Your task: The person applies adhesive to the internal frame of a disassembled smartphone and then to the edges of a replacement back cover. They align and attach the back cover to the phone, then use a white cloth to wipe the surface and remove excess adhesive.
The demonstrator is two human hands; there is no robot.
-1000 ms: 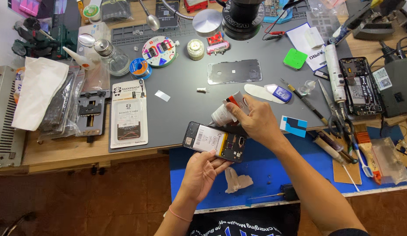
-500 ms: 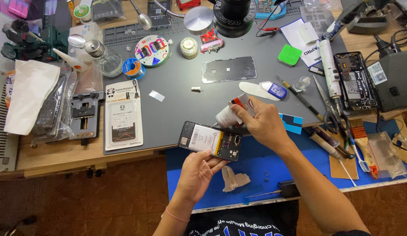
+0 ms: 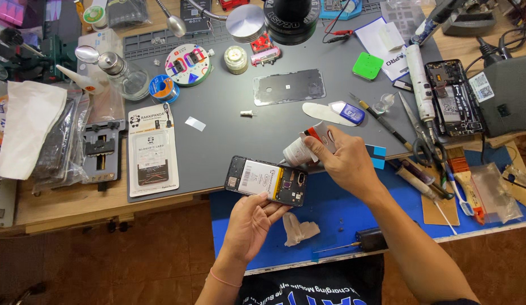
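Observation:
My left hand (image 3: 253, 221) holds an opened black phone (image 3: 267, 181) from below, its white battery facing up. My right hand (image 3: 343, 158) grips a small white glue tube with a red cap (image 3: 304, 147), its tip pointing down at the phone's right end. A dark back cover (image 3: 289, 87) lies flat on the grey mat (image 3: 229, 135) farther away. A crumpled white wipe (image 3: 299, 230) sits on the blue mat (image 3: 342, 217) below the phone.
A second opened phone (image 3: 448, 97), white electric screwdriver (image 3: 417, 79), scissors (image 3: 420, 135), brushes and tweezers crowd the right side. A glass dispenser bottle (image 3: 124, 76), solder spool (image 3: 161, 88), white cloth (image 3: 25, 127) and packaged parts stand left. A microscope base (image 3: 291, 20) is at the back.
Hands, phone and glue tube keep nearly the same pose; the phone has shifted slightly and the view has tilted a little.

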